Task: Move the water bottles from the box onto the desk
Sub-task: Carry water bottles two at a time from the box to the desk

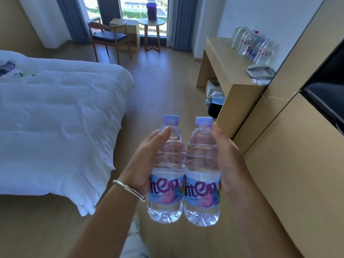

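Pale wooden floor [158, 75] ran from the person's feet up to a tall window [141, 8] with grey-blue curtains, where a chair [108, 38] and a round side table [151, 25] stood; a purple container [151, 11] sat on that table. On the left lay a bed [55, 112] under a rumpled white duvet. Along the right wall was the desk [229, 60], light wood, with a cluster of water bottles [253, 46] already standing in a row against the wall and a phone [260, 71] just beside them at the near end. Under the desk some bags or packets showed, too dim to make out. A dark screen [327, 94] hung on the wood panelling nearer the person.

Out in front, over the floor and well apart from the desk, the person held two bottles upright and side by side, their sides touching. The left hand [147, 161] wrapped round the left bottle [166, 170], thumb up along its shoulder, fingers curled behind it. The right hand [229, 161] gripped the right bottle [202, 172] the same way, thumb near the neck. Both bottles had lilac caps, clear water and a blue-and-pink label. A silver bangle [128, 189] sat on the left wrist. I could not see any box from where this was viewed
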